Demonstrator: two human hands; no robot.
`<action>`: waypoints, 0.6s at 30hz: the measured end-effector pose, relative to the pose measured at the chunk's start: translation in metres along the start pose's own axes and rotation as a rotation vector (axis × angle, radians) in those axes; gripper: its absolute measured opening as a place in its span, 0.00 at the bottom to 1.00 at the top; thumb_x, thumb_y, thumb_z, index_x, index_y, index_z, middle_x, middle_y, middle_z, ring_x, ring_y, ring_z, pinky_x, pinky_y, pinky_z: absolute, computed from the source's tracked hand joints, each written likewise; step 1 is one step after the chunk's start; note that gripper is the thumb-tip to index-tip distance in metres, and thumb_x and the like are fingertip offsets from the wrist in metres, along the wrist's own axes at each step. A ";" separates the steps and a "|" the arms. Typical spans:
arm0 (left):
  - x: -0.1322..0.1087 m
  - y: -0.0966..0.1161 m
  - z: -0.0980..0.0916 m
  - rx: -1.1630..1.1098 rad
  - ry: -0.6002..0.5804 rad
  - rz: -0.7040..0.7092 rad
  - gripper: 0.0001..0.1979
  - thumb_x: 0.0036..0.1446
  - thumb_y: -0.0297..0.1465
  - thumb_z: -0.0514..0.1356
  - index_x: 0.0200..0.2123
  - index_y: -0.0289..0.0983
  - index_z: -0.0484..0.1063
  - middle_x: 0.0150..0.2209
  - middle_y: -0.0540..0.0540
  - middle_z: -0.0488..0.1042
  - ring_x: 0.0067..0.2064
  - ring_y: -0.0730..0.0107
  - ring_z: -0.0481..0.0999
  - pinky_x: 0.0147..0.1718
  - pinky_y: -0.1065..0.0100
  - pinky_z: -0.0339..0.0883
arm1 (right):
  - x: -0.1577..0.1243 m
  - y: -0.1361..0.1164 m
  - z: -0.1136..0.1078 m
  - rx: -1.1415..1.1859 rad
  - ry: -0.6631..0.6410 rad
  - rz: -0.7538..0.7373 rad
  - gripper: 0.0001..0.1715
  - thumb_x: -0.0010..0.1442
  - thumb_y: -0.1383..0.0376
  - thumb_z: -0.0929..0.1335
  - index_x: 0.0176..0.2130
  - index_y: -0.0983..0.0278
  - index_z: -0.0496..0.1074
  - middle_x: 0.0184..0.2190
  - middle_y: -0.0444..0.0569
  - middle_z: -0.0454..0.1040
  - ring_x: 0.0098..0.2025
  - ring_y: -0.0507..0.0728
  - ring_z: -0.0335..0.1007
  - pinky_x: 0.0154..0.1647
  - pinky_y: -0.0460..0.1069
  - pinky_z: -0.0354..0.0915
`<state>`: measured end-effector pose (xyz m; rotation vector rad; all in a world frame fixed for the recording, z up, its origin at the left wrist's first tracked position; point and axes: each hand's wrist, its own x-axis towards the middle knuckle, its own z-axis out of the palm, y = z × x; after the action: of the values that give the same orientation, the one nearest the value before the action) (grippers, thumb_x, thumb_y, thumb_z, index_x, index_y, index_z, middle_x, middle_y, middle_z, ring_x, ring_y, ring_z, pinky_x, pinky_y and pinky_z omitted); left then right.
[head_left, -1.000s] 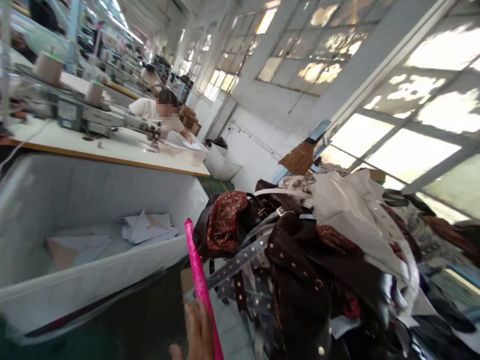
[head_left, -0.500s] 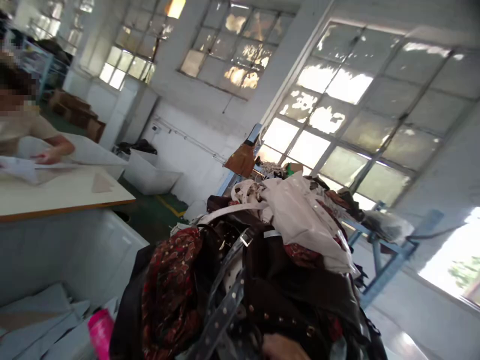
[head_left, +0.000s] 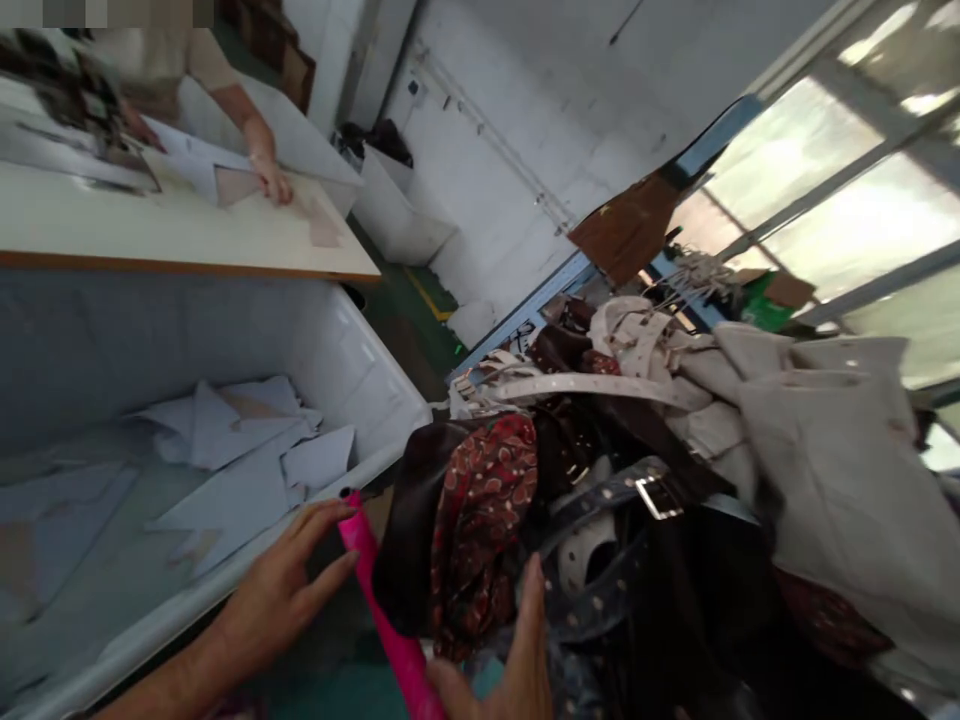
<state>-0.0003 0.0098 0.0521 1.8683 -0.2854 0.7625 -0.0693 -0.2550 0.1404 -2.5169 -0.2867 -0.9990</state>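
My left hand (head_left: 281, 590) reaches in from the lower left, thumb and fingers apart, with its fingertips at the upper end of a bright pink tube-like roll (head_left: 386, 620). At the bottom, my right hand (head_left: 506, 665) is open, thumb and index finger spread, close to the roll's lower part. Whether either hand presses on the roll is unclear. Beside them lies a heap of bags: dark brown leather (head_left: 416, 510), a red patterned lining (head_left: 487, 530), a studded dark strap with a square buckle (head_left: 660, 497). Pale bags (head_left: 832, 450) lie on the right side.
A large white bin (head_left: 390, 370) with cut sheets (head_left: 232, 440) stands on the left. Behind it, a co-worker's hand (head_left: 274, 180) rests on a sewing table (head_left: 187, 235). A blue metal frame (head_left: 525, 320) runs behind the heap, below the windows.
The view has swung down and to the left. Both my hands have come into clear view near the pink roll; earlier only part of one hand showed at the bottom.
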 end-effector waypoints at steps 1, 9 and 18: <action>0.008 0.005 0.001 -0.002 -0.016 0.001 0.21 0.65 0.47 0.56 0.56 0.43 0.69 0.58 0.46 0.69 0.60 0.63 0.70 0.61 0.63 0.66 | 0.005 -0.007 0.019 -0.040 0.007 0.018 0.69 0.49 0.62 0.75 0.74 0.65 0.34 0.71 0.67 0.46 0.71 0.77 0.48 0.65 0.71 0.60; 0.006 -0.010 0.022 0.180 -0.141 0.254 0.19 0.67 0.34 0.53 0.56 0.32 0.70 0.54 0.40 0.75 0.53 0.66 0.77 0.52 0.72 0.73 | 0.041 -0.012 0.111 -0.225 -0.017 0.074 0.61 0.53 0.56 0.75 0.71 0.75 0.45 0.69 0.80 0.45 0.69 0.83 0.48 0.59 0.76 0.59; 0.027 -0.017 0.024 0.142 -0.292 0.341 0.17 0.61 0.25 0.53 0.53 0.36 0.69 0.52 0.41 0.72 0.53 0.63 0.73 0.54 0.65 0.71 | 0.093 0.042 -0.001 -0.051 0.237 0.242 0.23 0.57 0.63 0.66 0.48 0.71 0.78 0.38 0.57 0.80 0.37 0.60 0.79 0.37 0.49 0.73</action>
<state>0.0381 -0.0003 0.0500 2.0951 -0.7673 0.7489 0.0116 -0.2892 0.1929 -2.3748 0.1122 -1.1996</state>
